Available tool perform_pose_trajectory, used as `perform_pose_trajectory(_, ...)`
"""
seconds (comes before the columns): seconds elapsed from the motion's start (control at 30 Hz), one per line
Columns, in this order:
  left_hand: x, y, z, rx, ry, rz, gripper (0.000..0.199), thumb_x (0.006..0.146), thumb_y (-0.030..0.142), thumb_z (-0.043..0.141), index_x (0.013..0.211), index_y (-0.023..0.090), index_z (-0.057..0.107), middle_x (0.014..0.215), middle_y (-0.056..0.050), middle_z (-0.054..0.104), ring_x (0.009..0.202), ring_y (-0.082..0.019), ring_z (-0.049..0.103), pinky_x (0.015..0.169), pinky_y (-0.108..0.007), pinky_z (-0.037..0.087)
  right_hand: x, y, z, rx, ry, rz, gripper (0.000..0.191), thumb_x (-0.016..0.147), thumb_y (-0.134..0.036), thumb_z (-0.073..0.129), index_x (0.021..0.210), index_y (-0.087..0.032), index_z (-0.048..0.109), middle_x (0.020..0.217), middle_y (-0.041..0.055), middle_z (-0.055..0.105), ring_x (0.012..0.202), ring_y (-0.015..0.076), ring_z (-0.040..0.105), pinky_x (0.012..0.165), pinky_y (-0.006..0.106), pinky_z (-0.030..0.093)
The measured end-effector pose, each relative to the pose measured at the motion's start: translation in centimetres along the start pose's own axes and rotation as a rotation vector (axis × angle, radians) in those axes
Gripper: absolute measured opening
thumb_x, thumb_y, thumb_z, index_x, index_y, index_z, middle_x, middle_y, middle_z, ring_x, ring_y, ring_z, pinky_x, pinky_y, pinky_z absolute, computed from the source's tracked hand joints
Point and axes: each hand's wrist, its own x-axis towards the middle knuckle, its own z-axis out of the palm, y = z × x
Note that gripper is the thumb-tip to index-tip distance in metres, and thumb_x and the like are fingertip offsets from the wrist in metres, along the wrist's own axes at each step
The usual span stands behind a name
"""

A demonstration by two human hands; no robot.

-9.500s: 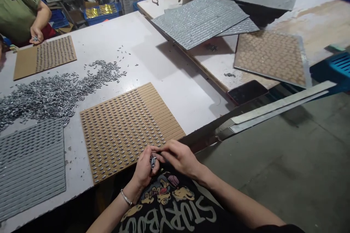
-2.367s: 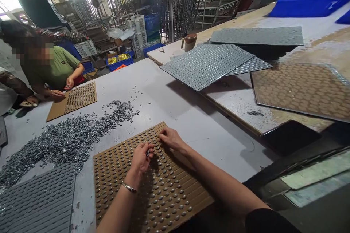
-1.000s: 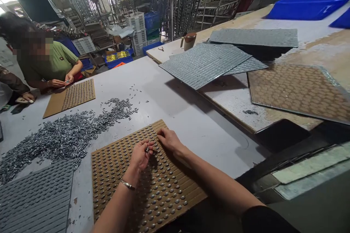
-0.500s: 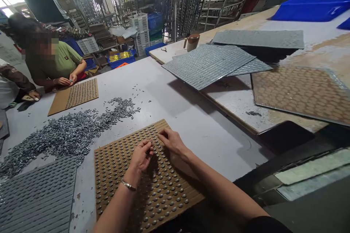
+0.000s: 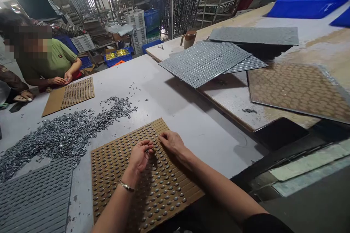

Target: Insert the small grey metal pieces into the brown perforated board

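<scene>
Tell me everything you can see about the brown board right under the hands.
The brown board lies flat on the grey table, turned at an angle, its near corner reaching the table's edge. It looks like ribbed cardboard, with rows of small silvery oval pieces seated across most of it; the far right strip shows bare ribs. The left hand, a few small metal pieces in its grip, hovers over it or rests on it. The right hand has fingertips on its far edge.

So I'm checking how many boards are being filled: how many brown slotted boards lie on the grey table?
2. One brown slotted board lies under the person's left hand and right hand; the other lies at the far left, before a co-worker. More may lie out of view.
</scene>
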Motion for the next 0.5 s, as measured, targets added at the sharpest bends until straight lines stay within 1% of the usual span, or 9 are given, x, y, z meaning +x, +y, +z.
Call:
perform_pose_trajectory(0.13, -0.6, 0.4, -0.7, -0.008, 0.024, 0.007, 0.011, 0.079, 0.0, 0.058, 0.082, 0.009, 0.062, 0.084, -0.01, 0.066, 0.068, -0.011, 0.062, 0.054, -0.017, 0.049, 0.3, -0.7, 0.9, -0.067, -0.02, 0.033, 0.024, 0.086, -0.03, 0.053, 0.073, -0.019, 0.07, 0.076, 0.0036, 0.07, 0.071, 0.0151, 0.06, 0.061, 0.024, 0.036)
perform_pose_trajectory(0.27, -1.9, 0.2, -1.3, -0.062, 0.005, 0.011, 0.01, 0.077, 0.0, 0.06, 0.08, 0.009, 0.063, 0.08, -0.009, 0.066, 0.067, -0.01, 0.062, 0.056, -0.017, 0.05, 0.2, -1.3, 1.3, -0.172, -0.022, 0.062, 0.026, 0.087, -0.032, 0.051, 0.075, -0.02, 0.07, 0.081, 0.0062, 0.071, 0.075, 0.0179, 0.062, 0.063, 0.025, 0.038)
perform_pose_trajectory(0.33, -3.0, -0.1, -1.5, -0.1, 0.001, -0.002, 0.01, 0.074, 0.001, 0.062, 0.078, 0.01, 0.063, 0.078, -0.008, 0.066, 0.064, -0.01, 0.06, 0.054, -0.017, 0.048, -0.2, -1.3, 1.4, -0.215, -0.049, 0.046, 0.026, 0.087, -0.033, 0.049, 0.076, -0.02, 0.069, 0.082, 0.0071, 0.071, 0.077, 0.0199, 0.063, 0.063, 0.027, 0.039)
perform_pose_trajectory(0.43, -4.7, -1.1, -1.9, -0.154, -0.001, 0.004, 0.013, 0.064, 0.001, 0.066, 0.073, 0.01, 0.063, 0.071, -0.007, 0.063, 0.058, -0.01, 0.057, 0.049, -0.017, 0.042, -0.6, -0.5, 1.8, -0.27, -0.097, 0.04, 0.027, 0.086, -0.034, 0.046, 0.072, -0.023, 0.066, 0.08, 0.0087, 0.069, 0.075, 0.0232, 0.065, 0.062, 0.031, 0.041)
perform_pose_trajectory(0.47, -5.1, -1.4, -2.1, -0.17, -0.001, -0.008, 0.012, 0.061, 0.001, 0.066, 0.07, 0.01, 0.063, 0.07, -0.008, 0.062, 0.055, -0.01, 0.056, 0.048, -0.018, 0.04, -0.5, -0.2, 2.0, -0.268, -0.108, 0.016, 0.027, 0.086, -0.035, 0.045, 0.071, -0.024, 0.064, 0.08, 0.0096, 0.069, 0.075, 0.0242, 0.065, 0.062, 0.032, 0.042)
perform_pose_trajectory(0.5, -5.5, -1.8, -2.2, -0.202, 0.004, -0.01, 0.011, 0.059, 0.003, 0.066, 0.067, 0.011, 0.064, 0.071, -0.009, 0.062, 0.056, -0.011, 0.056, 0.048, -0.019, 0.039, -0.4, 0.0, 2.2, -0.25, -0.083, -0.028, 0.027, 0.086, -0.035, 0.043, 0.07, -0.026, 0.063, 0.081, 0.0116, 0.068, 0.077, 0.0252, 0.066, 0.063, 0.034, 0.043)
